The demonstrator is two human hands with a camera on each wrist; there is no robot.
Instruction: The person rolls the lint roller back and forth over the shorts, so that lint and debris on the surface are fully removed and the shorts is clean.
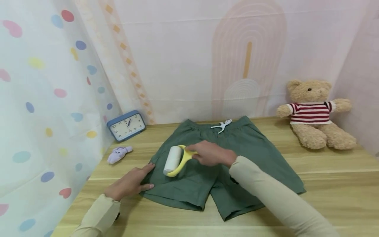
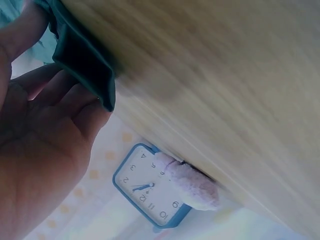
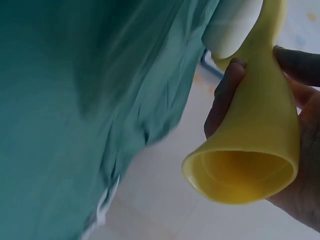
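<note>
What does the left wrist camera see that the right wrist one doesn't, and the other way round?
Only the left wrist view shows the left hand, the wood-grain tabletop, the small lilac plush toy and the numbered dial of the blue-framed clock.

Only the right wrist view shows the right hand gripping the yellow-handled lint roller, its hollow handle end towards the camera, and a white drawstring.

Both show the green shorts; the right also catches a blue edge, probably the clock's.
</note>
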